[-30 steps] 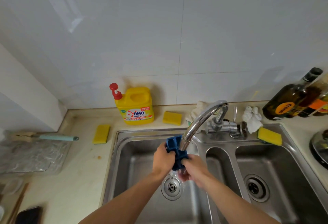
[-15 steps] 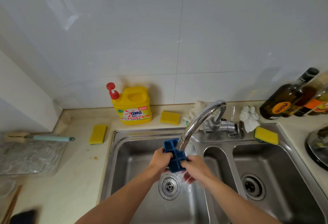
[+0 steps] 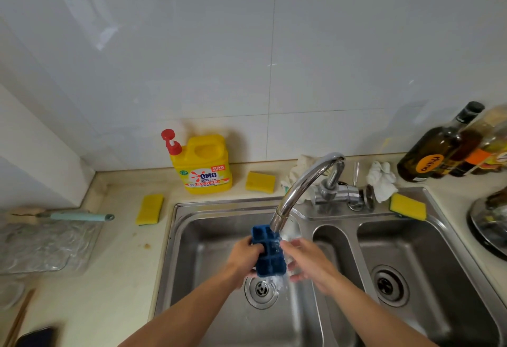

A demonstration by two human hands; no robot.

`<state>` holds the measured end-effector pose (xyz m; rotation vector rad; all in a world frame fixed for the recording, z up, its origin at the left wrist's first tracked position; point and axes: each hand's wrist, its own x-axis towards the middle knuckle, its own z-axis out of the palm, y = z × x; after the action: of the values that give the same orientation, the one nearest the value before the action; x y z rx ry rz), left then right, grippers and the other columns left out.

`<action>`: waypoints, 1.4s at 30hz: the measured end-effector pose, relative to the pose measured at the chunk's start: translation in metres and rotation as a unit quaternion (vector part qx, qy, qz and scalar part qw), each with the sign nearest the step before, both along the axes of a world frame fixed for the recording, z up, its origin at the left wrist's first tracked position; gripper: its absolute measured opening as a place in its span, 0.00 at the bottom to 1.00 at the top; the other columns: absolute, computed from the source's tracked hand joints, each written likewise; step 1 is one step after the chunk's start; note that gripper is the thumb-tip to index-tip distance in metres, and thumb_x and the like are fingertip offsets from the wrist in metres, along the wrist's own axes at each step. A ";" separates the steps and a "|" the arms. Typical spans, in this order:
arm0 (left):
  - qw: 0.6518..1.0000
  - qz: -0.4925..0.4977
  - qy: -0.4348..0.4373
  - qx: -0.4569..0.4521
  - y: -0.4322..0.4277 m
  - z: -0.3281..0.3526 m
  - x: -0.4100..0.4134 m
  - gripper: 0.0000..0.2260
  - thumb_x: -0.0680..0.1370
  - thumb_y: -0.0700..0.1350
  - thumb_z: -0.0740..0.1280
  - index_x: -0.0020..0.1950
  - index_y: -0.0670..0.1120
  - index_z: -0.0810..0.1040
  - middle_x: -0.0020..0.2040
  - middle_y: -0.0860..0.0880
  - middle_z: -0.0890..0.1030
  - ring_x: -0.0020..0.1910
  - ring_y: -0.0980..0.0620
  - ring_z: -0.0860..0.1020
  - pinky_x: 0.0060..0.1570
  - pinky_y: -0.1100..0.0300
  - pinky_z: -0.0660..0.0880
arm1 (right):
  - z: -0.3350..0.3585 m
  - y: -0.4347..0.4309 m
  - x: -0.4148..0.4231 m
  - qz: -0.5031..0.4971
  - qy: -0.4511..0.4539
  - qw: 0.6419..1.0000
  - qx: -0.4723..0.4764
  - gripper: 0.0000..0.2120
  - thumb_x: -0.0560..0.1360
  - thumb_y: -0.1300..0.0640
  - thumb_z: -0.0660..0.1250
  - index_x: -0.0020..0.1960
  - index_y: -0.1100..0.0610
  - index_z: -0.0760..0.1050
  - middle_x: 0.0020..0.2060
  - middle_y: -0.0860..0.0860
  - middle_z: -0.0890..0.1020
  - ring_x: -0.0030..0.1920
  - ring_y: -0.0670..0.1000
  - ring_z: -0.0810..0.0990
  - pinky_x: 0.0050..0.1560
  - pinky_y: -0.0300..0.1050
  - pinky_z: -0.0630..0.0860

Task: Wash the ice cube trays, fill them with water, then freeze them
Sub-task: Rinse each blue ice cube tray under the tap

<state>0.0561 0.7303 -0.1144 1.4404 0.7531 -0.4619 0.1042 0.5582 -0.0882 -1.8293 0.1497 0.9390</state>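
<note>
Low in the middle, the blue tray stands long way up under the tap. The left hand curls its fingers round the left edge. The right hand touches the right edge, grip unclear.

A single head-worn wide-angle camera looks forward and steeply down from close above the sink, facing the tiled wall behind it; forearms enter from the bottom edge.
</note>
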 end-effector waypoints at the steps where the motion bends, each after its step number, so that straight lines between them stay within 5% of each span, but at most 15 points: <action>1: 1.000 0.003 0.002 -0.005 0.000 0.000 0.000 0.10 0.81 0.39 0.62 0.59 0.49 0.79 0.46 0.49 0.88 0.43 0.50 0.87 0.36 0.57 0.81 | 0.001 -0.001 0.000 -0.003 -0.004 1.000 -0.002 0.18 0.80 0.44 0.68 0.62 0.56 0.74 0.54 0.55 0.82 0.47 0.53 0.84 0.44 0.48 0.85; 8: 0.999 0.021 -0.020 -0.022 -0.009 0.004 0.012 0.08 0.81 0.38 0.62 0.57 0.45 0.79 0.43 0.47 0.88 0.42 0.49 0.87 0.35 0.58 0.81 | 0.005 -0.003 0.004 -0.006 -0.008 1.000 0.001 0.15 0.81 0.46 0.68 0.59 0.56 0.75 0.51 0.55 0.85 0.49 0.56 0.86 0.46 0.52 0.86; 12: 0.998 0.042 -0.025 -0.028 -0.013 0.004 0.019 0.07 0.80 0.37 0.63 0.56 0.41 0.79 0.45 0.43 0.87 0.44 0.45 0.86 0.36 0.56 0.82 | 0.004 -0.005 0.002 -0.023 0.012 1.000 0.016 0.13 0.82 0.47 0.67 0.56 0.57 0.77 0.49 0.58 0.84 0.41 0.55 0.86 0.44 0.54 0.86; 25: 0.994 0.093 -0.046 -0.040 -0.012 0.014 0.040 0.08 0.79 0.41 0.70 0.57 0.41 0.80 0.51 0.41 0.86 0.49 0.43 0.85 0.41 0.51 0.84 | -0.003 -0.010 0.005 -0.088 0.064 0.991 0.075 0.16 0.84 0.48 0.63 0.58 0.61 0.76 0.48 0.63 0.83 0.35 0.57 0.83 0.43 0.54 0.83; 29: 0.989 0.104 -0.047 -0.092 -0.019 0.011 0.037 0.05 0.80 0.41 0.69 0.54 0.41 0.80 0.46 0.43 0.87 0.46 0.44 0.87 0.41 0.52 0.83 | -0.001 -0.008 0.007 -0.115 0.088 0.984 0.101 0.19 0.84 0.46 0.62 0.59 0.63 0.77 0.50 0.67 0.83 0.37 0.61 0.84 0.42 0.53 0.83; 36: 0.971 0.161 -0.133 -0.118 -0.024 0.009 0.029 0.16 0.75 0.42 0.75 0.61 0.48 0.77 0.53 0.42 0.86 0.51 0.43 0.86 0.50 0.43 0.83 | 0.000 0.001 0.009 -0.148 0.128 0.971 0.140 0.28 0.82 0.39 0.62 0.60 0.65 0.77 0.48 0.66 0.85 0.43 0.64 0.87 0.42 0.52 0.84; 42: 0.984 0.107 -0.084 -0.111 -0.006 0.013 0.017 0.13 0.82 0.52 0.64 0.62 0.47 0.80 0.53 0.44 0.85 0.54 0.44 0.84 0.48 0.52 0.80 | -0.003 -0.001 0.016 -0.212 0.108 0.962 0.137 0.20 0.82 0.42 0.63 0.60 0.59 0.77 0.51 0.65 0.84 0.42 0.63 0.87 0.39 0.51 0.84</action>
<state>0.0729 0.7247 -0.1016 1.1593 0.6889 -0.2467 0.1198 0.5569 -0.0916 -1.3629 0.5008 0.8039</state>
